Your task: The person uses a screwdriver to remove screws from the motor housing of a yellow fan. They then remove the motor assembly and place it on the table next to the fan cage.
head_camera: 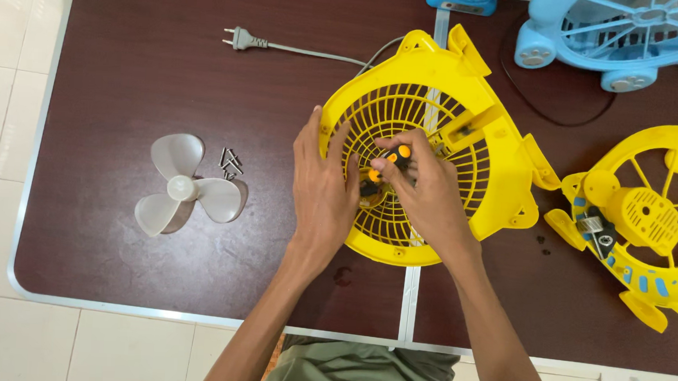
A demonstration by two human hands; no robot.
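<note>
Head view: left hand (322, 188) lies flat, fingers spread, on the yellow fan grille (424, 145) mid-table, while the right hand (425, 189) is clamped around a black-and-orange screwdriver (392, 161) at the hub. I'd keep that driver upright and the grille pinned down; no labels or packages visible, just the grey blade (185, 187) and screws (231, 162) off left

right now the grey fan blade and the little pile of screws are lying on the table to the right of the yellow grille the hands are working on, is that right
Not quite. In the head view the grey fan blade and the pile of screws lie on the table to the left of the yellow grille, not the right. The left hand and the right hand are on the grille, as you said.
</note>
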